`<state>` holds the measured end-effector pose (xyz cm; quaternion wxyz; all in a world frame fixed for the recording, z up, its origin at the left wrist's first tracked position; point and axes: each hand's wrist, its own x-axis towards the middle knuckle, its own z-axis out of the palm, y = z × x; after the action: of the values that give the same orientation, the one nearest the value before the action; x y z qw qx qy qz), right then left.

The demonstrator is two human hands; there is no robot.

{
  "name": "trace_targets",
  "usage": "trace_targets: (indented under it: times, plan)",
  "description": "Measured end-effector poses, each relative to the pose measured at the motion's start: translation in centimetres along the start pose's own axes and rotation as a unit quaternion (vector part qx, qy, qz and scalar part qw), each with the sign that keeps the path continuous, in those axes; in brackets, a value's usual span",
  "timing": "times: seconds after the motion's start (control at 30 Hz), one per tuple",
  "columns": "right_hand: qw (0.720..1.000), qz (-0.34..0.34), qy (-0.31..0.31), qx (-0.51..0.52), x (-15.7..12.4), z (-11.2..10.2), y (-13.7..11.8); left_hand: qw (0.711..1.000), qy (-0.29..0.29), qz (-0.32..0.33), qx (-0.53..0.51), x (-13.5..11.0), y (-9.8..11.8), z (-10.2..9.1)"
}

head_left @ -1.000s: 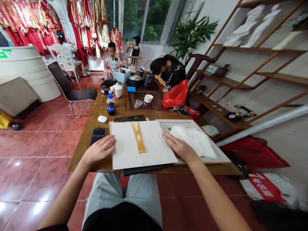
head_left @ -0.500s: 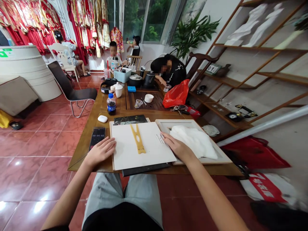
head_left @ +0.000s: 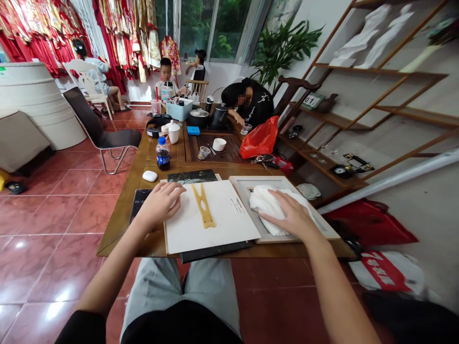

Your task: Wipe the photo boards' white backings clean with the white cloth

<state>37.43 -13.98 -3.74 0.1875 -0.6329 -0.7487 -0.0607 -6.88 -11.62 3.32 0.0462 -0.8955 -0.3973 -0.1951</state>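
A white board [head_left: 218, 224] lies on the wooden table [head_left: 143, 157] in front of me, with a yellow forked strip [head_left: 203, 205] on it. My left hand [head_left: 161, 203] rests on the board's upper left corner, fingers curled loosely and holding nothing. My right hand [head_left: 292, 215] lies flat and open on a white cloth [head_left: 263, 203] that sits in a pale picture frame [head_left: 247, 184] to the board's right. A dark flat sheet [head_left: 211, 251] pokes out from under the board.
A phone [head_left: 138, 200], a white earbud case [head_left: 149, 176] and a cola bottle [head_left: 162, 154] stand to the left. Farther off are cups, a kettle, a red bag [head_left: 260, 138] and seated people. Shelves [head_left: 358, 124] line the right; a chair [head_left: 103, 136] stands left.
My right hand moved off the board's right edge onto the white cloth. My left hand slid from the table's surface onto the board's corner. The view shifted slightly.
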Motion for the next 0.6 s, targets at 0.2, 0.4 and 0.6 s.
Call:
trace_targets:
  times: [0.2,0.4,0.6]
  plan:
    - [0.986,0.049,0.052,0.15,-0.1,1.7,0.1,0.997,-0.056,-0.043,-0.033,5.4,-0.4,2.8]
    - [0.952,0.057,0.211,0.214,-0.7,-0.3,-1.5,0.99,-0.081,-0.099,-0.055,4.8,-0.3,4.3]
    - [0.964,-0.09,0.184,0.17,-2.5,-3.4,-8.4,0.986,-0.096,-0.13,-0.031,4.0,-0.3,5.0]
